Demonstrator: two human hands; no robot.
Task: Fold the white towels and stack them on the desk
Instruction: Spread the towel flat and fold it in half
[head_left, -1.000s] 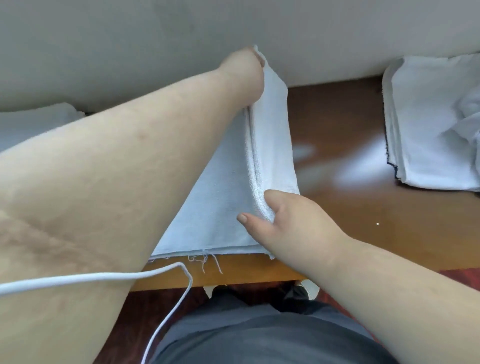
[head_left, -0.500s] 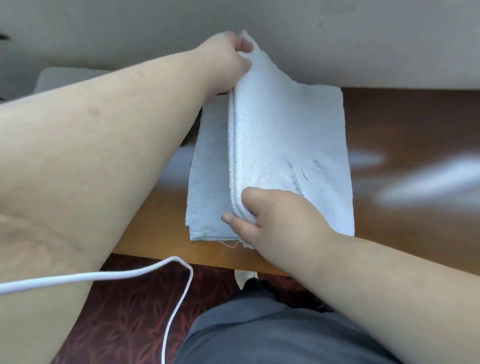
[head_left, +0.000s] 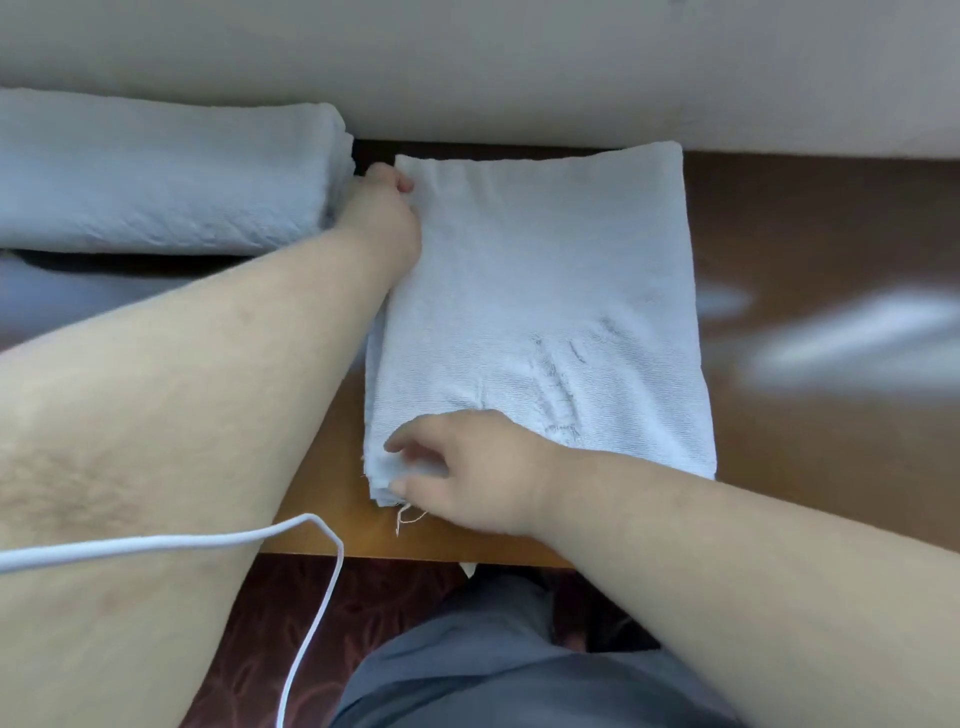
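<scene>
A folded white towel (head_left: 545, 291) lies flat on the brown wooden desk (head_left: 810, 249), its far edge against the wall. My left hand (head_left: 382, 210) pinches the towel's far left corner. At the near left corner my right hand (head_left: 467, 473) pinches the stacked layers between thumb and fingers. A few dark marks and a loose thread show near the right hand. A stack of folded white towels (head_left: 156, 176) sits on the desk at the far left, just beside my left hand.
A pale wall (head_left: 519, 62) runs along the desk's far edge. A white cable (head_left: 311, 597) hangs across my left forearm, in front of the desk's near edge. My grey-trousered lap (head_left: 493, 665) and a dark red patterned floor are below.
The lifted half of the towel has been laid down to the left, so the towel now lies flat. Both hands came down with its left corners. The camera view shifted left, showing the towel stack.
</scene>
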